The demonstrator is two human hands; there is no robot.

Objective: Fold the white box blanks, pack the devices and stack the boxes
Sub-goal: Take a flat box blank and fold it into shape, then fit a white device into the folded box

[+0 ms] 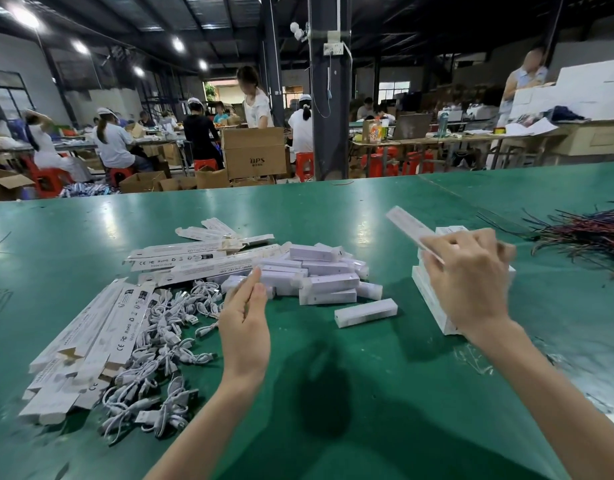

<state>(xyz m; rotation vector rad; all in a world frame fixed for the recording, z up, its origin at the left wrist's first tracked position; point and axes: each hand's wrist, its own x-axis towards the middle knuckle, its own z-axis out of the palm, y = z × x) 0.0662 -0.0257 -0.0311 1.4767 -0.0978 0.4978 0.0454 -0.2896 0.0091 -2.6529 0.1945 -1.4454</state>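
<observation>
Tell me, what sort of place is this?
Most likely a factory packing hall: capped workers sit at long tables among cardboard cartons, and this green bench holds flat box blanks, coiled USB cables and a stack of white boxes.

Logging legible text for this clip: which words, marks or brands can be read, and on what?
"BPS": on the brown carton beyond the table; the line beneath it is too small to read.
"CE FC RoHS": on the flat white box blanks at the left.
Long lettering along the blanks: too blurred to read.
Print on the white box in the right hand: unreadable.
</observation>
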